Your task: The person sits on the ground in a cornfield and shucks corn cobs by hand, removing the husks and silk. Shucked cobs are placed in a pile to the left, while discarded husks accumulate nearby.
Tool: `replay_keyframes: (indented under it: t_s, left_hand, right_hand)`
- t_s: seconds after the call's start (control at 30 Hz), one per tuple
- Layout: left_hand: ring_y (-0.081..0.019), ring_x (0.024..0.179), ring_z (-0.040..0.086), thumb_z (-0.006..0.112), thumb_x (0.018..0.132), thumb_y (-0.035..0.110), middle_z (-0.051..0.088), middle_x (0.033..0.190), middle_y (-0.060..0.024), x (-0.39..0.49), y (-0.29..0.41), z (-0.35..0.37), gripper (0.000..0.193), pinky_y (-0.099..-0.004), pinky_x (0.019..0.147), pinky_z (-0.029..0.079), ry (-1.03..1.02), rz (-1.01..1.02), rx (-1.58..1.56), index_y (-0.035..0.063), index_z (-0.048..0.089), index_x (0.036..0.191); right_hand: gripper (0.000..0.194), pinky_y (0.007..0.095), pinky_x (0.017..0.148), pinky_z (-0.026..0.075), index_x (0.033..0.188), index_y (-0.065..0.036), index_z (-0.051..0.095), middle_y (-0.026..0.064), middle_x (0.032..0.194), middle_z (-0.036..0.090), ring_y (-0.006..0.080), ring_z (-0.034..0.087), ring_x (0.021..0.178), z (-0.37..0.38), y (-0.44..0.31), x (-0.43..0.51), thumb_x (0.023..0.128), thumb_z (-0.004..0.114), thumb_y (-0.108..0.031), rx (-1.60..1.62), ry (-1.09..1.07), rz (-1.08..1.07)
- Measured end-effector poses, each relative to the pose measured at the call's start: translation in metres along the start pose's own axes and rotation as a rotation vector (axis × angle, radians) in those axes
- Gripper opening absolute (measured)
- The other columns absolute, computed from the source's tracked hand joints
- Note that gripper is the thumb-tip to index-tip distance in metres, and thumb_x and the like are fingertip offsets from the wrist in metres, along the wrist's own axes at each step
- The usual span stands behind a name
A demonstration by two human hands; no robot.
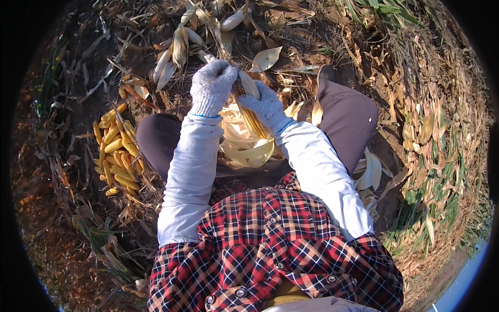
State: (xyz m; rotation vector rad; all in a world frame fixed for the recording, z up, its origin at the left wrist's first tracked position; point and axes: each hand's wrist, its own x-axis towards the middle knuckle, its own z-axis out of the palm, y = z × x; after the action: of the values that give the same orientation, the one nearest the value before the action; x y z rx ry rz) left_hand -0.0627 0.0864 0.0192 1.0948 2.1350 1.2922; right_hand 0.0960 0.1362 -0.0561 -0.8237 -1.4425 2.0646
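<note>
A partly husked ear of yellow corn (252, 121) slants before me, its kernels bare toward the near end. My right hand (267, 104), in a pale knitted glove, wraps around the ear with the thumb across the kernels. A dry strip of husk (248, 84) still covers the far part. At that far end my gloved left hand (213, 86) is closed in a fist, seemingly on the husk; its fingertips are hidden. Peeled husks (249, 153) lie in a pile between my bent legs, below the ear.
Left of my knee, a heap of bare yellow corn ears (119, 152) rests on the ground. Several unhusked ears (180, 48) lie ahead. Loose husks (368, 169) are by my right leg. Dry corn stalks (432, 128) spread along the right.
</note>
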Motion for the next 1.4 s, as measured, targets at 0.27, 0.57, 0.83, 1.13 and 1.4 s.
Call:
replay_keyframes:
  t_s: [0.27, 0.57, 0.83, 1.13, 1.4]
  left_hand:
    - [-0.0133, 0.06, 0.055, 0.058, 0.102, 0.007, 0.065, 0.08, -0.0061, 0.003, -0.026, 0.017, 0.021, -0.0246, 0.054, 0.045, -0.048, -0.563, -1.163, -0.0074, 0.07, 0.111]
    - [-0.0088, 0.083, 0.062, 0.067, 0.103, 0.028, 0.069, 0.098, -0.0017, -0.011, -0.005, 0.008, 0.033, -0.0239, 0.073, 0.052, -0.25, -0.358, -0.591, 0.0008, 0.069, 0.122]
    - [-0.0215, 0.09, 0.071, 0.059, 0.107, 0.021, 0.073, 0.105, -0.0116, -0.008, -0.027, 0.021, 0.028, -0.0381, 0.081, 0.06, 0.035, -0.577, -0.978, -0.0012, 0.069, 0.119]
    - [-0.0271, 0.103, 0.067, 0.051, 0.111, 0.025, 0.069, 0.115, -0.0131, -0.004, -0.04, 0.04, 0.03, -0.0438, 0.101, 0.054, -0.056, -0.529, -1.484, 0.0001, 0.062, 0.121]
    - [-0.0168, 0.094, 0.066, 0.057, 0.108, 0.022, 0.07, 0.106, -0.006, -0.008, -0.024, 0.038, 0.026, -0.0339, 0.084, 0.058, 0.201, -0.537, -1.335, 0.0009, 0.066, 0.12]
  right_hand:
    - [0.065, 0.0297, 0.1, 0.048, 0.143, -0.003, 0.057, 0.0053, 0.125, 0.067, 0.015, 0.061, 0.109, -0.002, 0.009, 0.005, 0.09, 0.084, -0.029, 0.447, -0.142, -0.033]
    - [0.064, 0.0301, 0.1, 0.049, 0.143, -0.003, 0.056, 0.0058, 0.127, 0.065, 0.0157, 0.06, 0.112, -0.011, 0.014, 0.01, 0.091, 0.082, -0.03, 0.273, -0.102, -0.048]
    - [0.056, 0.0297, 0.1, 0.049, 0.138, -0.002, 0.06, 0.0038, 0.122, 0.067, 0.0134, 0.062, 0.111, -0.005, -0.003, 0.005, 0.094, 0.079, -0.032, 0.636, -0.15, -0.02]
    - [0.063, 0.0304, 0.105, 0.044, 0.146, -0.005, 0.049, 0.0042, 0.135, 0.059, 0.0146, 0.055, 0.119, -0.001, 0.021, 0.019, 0.097, 0.075, -0.033, 0.279, 0.223, -0.278]
    - [0.064, 0.0336, 0.093, 0.052, 0.135, -0.001, 0.057, 0.0079, 0.114, 0.066, 0.02, 0.063, 0.104, -0.024, 0.023, 0.027, 0.091, 0.081, -0.042, 0.487, 0.482, -0.009]
